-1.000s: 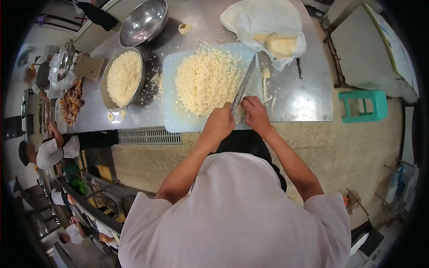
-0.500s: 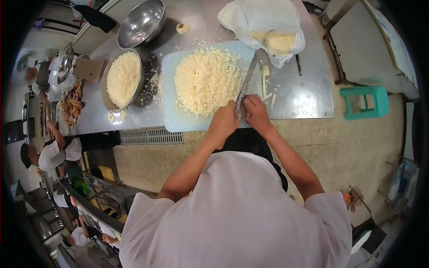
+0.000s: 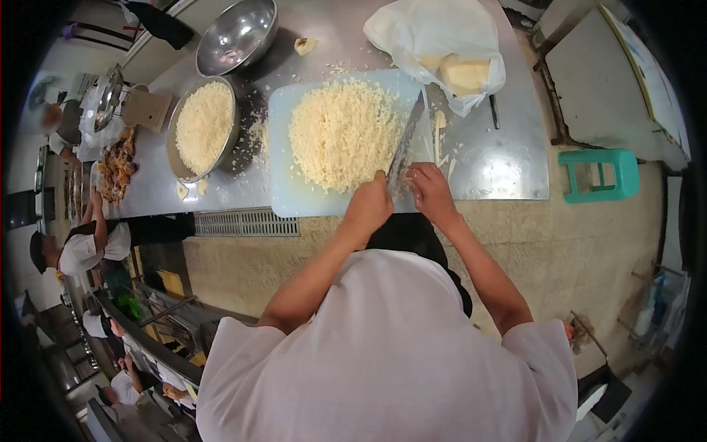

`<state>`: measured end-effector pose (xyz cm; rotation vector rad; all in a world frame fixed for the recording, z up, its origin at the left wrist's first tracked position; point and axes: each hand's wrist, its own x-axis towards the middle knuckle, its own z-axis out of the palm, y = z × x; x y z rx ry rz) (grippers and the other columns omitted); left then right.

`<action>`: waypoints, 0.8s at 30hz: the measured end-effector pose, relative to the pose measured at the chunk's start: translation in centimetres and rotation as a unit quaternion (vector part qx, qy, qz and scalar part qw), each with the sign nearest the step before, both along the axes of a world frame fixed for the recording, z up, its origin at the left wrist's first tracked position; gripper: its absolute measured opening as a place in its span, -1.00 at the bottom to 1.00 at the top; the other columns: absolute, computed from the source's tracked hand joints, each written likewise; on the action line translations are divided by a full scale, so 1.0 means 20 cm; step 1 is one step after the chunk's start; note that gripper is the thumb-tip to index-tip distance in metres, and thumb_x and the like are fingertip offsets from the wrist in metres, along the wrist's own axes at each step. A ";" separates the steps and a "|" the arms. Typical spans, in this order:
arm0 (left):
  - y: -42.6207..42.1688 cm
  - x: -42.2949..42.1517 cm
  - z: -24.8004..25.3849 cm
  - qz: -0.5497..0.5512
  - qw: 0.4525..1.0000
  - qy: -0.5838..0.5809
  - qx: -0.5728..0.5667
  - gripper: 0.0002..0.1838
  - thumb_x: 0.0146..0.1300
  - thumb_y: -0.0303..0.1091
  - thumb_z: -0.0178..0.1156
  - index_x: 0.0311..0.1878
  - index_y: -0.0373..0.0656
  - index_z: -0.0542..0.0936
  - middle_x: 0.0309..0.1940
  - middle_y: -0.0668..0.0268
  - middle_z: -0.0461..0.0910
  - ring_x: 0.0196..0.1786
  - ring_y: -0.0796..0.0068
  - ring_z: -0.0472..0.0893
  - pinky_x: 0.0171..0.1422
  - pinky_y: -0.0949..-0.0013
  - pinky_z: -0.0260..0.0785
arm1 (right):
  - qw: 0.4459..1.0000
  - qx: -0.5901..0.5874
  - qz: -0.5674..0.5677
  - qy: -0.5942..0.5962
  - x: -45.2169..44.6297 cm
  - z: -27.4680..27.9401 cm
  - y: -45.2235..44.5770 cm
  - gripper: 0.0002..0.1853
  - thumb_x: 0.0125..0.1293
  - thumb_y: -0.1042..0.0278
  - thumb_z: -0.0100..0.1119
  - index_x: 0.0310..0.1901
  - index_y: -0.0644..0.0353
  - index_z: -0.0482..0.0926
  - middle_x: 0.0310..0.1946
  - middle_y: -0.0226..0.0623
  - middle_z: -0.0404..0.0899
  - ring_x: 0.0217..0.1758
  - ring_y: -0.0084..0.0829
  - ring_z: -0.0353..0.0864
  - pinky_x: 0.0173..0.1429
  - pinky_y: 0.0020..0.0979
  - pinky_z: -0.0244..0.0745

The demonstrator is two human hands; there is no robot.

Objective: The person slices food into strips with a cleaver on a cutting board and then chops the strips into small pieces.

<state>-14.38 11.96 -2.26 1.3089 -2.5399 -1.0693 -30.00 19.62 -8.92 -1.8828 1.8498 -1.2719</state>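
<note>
My left hand (image 3: pixel 370 202) is wrapped round the handle of a wide-bladed kitchen knife (image 3: pixel 410 132). The blade slants up and away along the right part of a pale blue cutting board (image 3: pixel 283 195). Just right of the blade's near end is my right hand (image 3: pixel 433 193), its fingers curled close to the metal; I cannot make out what they hold, if anything. Pale crumbs stick to the blade there. A big heap of finely chopped pale-yellow food (image 3: pixel 342 136) covers the board's middle, left of the knife.
Left of the board stands a steel bowl (image 3: pixel 236 125) full of similar chopped food, with another steel bowl (image 3: pixel 239 37) behind it. A white plastic bag (image 3: pixel 412 26) holds pale blocks (image 3: pixel 465 76). A green stool (image 3: pixel 622 175) stands right. Other people (image 3: pixel 96 247) work at left.
My right hand has shifted slightly right and toward me along the knife. The knife and my left hand stay nearly in place. At left, a co-worker's arm has moved.
</note>
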 end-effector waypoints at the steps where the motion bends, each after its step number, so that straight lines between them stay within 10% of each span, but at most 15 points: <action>1: 0.00 0.01 0.02 0.003 1.000 0.003 0.004 -0.81 0.17 -0.51 0.09 -0.19 -0.44 0.42 -0.49 -0.21 0.55 -0.31 -0.27 0.58 -0.20 -0.10 0.39 | 1.000 0.004 0.003 0.003 -0.01 0.03 0.02 -0.71 -0.01 0.69 0.17 -0.19 0.30 0.51 -0.14 -0.10 0.52 -0.04 -0.04 0.49 0.03 -0.14 0.44; 24: -0.11 0.18 0.02 0.040 0.998 -0.014 -0.040 -0.87 0.14 -0.57 0.04 -0.25 -0.44 0.43 -0.54 -0.28 0.53 -0.36 -0.28 0.58 -0.24 -0.14 0.41 | 0.995 0.041 -0.091 0.020 0.03 0.15 -0.08 -0.63 0.00 0.55 0.35 -0.08 0.26 0.61 -0.10 -0.11 0.60 -0.09 -0.04 0.57 -0.01 -0.19 0.52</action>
